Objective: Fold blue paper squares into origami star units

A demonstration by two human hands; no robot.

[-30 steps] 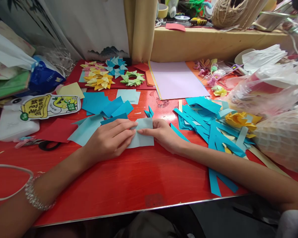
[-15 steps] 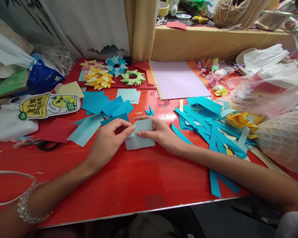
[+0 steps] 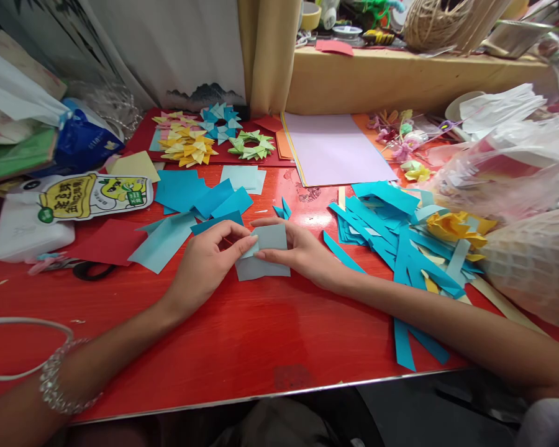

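While the left hand (image 3: pixel 205 259) is pinching a creased pale-blue paper sheet (image 3: pixel 271 239), the right hand (image 3: pixel 310 256) is clamping it between fingers.

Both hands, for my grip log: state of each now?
Left hand: closed, pinching the pale blue paper.
Right hand: closed, holding the same paper's right side.

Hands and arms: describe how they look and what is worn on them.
The left hand and right hand are bare, with no gloves. The left forearm and right forearm show no sleeve along their visible length. A shiny, beaded-looking bracelet, clear or silvery, circles the left one.
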